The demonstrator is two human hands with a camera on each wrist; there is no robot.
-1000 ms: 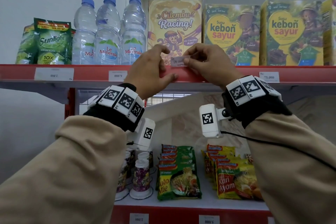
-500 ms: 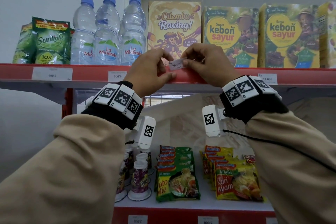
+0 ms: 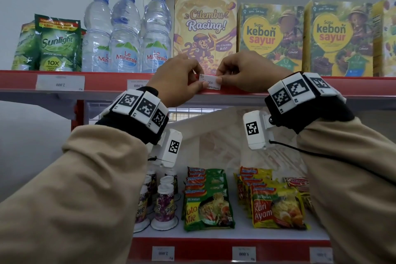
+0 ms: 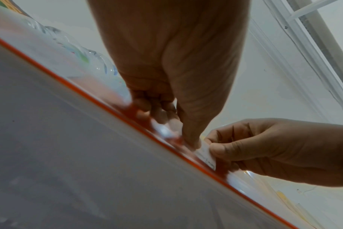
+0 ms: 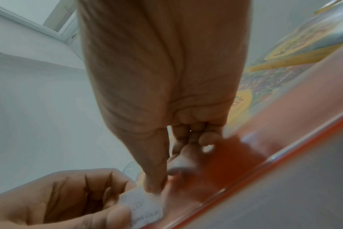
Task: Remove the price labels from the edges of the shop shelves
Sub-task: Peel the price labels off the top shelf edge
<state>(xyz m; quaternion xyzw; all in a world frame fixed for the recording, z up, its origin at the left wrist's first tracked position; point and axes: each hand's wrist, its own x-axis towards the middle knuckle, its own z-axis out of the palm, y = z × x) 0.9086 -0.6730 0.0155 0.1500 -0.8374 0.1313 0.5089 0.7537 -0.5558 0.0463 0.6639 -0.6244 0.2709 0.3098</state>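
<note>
At frame centre, pinching one label (image 3: 209, 83) against the red shelf (image 3: 102, 80) edge: left hand (image 3: 176, 80) its left end, right hand (image 3: 242, 73) its right.

Upper shelf, my view from the head camera: two green Sunlight pouches (image 3: 57, 44) at far left, standing. Just beside them, three Le Minerale water bottles (image 3: 126, 32), blue caps, packed touching. Next along I see a yellow Cilembu Racing box (image 3: 204, 25), then two Kebon Sayur boxes (image 3: 271, 36), side by side; another yellow box is cut off at the right border. Lower shelf: small white-capped bottles with purple wrap (image 3: 164, 203) at left, a row of green noodle packs (image 3: 206, 201) at centre, yellow Kari Ayam noodle packs (image 3: 276, 206) beside those. White wall behind; a wire grid (image 3: 186, 111) shows under the upper shelf.
</note>
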